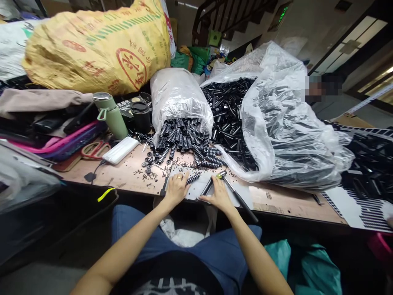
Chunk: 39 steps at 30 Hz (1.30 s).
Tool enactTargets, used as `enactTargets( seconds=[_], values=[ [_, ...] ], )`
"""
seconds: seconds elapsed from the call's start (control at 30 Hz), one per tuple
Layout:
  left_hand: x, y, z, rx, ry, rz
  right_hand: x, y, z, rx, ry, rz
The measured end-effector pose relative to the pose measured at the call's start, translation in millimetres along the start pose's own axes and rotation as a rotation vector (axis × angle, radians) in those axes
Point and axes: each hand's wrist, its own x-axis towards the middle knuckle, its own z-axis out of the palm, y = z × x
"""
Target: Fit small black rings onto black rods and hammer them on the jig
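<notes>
Grey and flat, a plate [193, 193] marks the clock's centre on the wood-toned surface [288, 205] in the head view. Just left of centre, the left hand [177, 189] pinches one end of a ribbed black cylinder [194, 178]. Right of centre, the right hand [220, 194] spreads around a smooth black tube [207, 187]; whether it grips, I cannot tell. Beside it, a tool [241, 200] with a metallic head points its black handle toward 4 o'clock. At 12, a crinkled plastic bag [181, 94] spills more ribbed cylinders [181, 137]; at 1, glossy black tubes [227, 110] heap beside filmy sheeting [285, 123]. Toward 10 stand a matte green bottle [115, 121] and, farther off, a creased yellow woven sack [101, 49].
</notes>
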Motion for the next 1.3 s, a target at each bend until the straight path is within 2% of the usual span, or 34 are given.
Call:
enactTargets(
  seconds=[0.13, 0.3, 0.43, 0.5, 0.6, 0.67, 0.73, 0.8, 0.9, 0.97, 1.03, 1.1, 1.17, 1.3],
  values=[
    [-18.8, -12.9, -7.6, -0.013, 0.047, -0.058, 0.9, -13.9, -9.5, -0.039, 0.003, -0.017],
    [-16.1, -18.0, -7.7, -0.054, 0.041, -0.065, 7.0, -35.3, -9.4, -0.119, -0.036, 0.001],
    [-14.2, -21.0, -4.6, -0.113, 0.046, -0.066, 11.2, -41.8, -3.4, -0.097, -0.067, -0.017],
    [-14.4, -23.3, -6.9, -0.232, 0.087, -0.061, 10.0, -42.3, -1.0, -0.066, -0.078, -0.013],
    [-9.6, -23.5, -15.3, -0.561, 0.189, -0.075, 5.1, -43.7, 2.4, 0.021, -0.132, -0.032],
    [-0.3, -19.1, -18.9, -0.775, 0.25, -0.107, 1.2, -46.2, 5.2, 0.06, -0.145, -0.063],
    [13.2, -10.9, -15.8, -0.976, 0.262, -0.177, -2.4, -48.5, 7.6, 0.063, -0.135, -0.088],
    [28.1, -0.7, -6.5, -1.205, 0.237, -0.298, -5.8, -48.4, 9.1, 0.065, -0.119, -0.115],
    [46.8, 13.1, 7.8, -1.56, 0.232, -0.554, -11.4, -40.0, 9.3, 0.117, -0.084, -0.119],
    [54.5, 18.7, 9.6, -1.767, 0.237, -0.697, -14.9, -30.0, 8.6, 0.172, -0.043, -0.098],
    [57.7, 21.2, 3.5, -1.929, 0.173, -0.794, -17.8, -19.3, 7.4, 0.239, 0.005, -0.089],
    [56.8, 22.0, -8.3, -2.023, 0.046, -0.814, -19.8, -11.1, 5.2, 0.313, 0.048, -0.103],
    [53.3, 22.9, -22.1, -2.037, -0.054, -0.757, -21.3, -8.3, 0.6, 0.38, 0.076, -0.147],
    [45.0, 27.5, -43.3, -1.936, -0.127, -0.651, -21.8, -24.0, -19.8, 0.486, 0.122, -0.306]
  ],
)
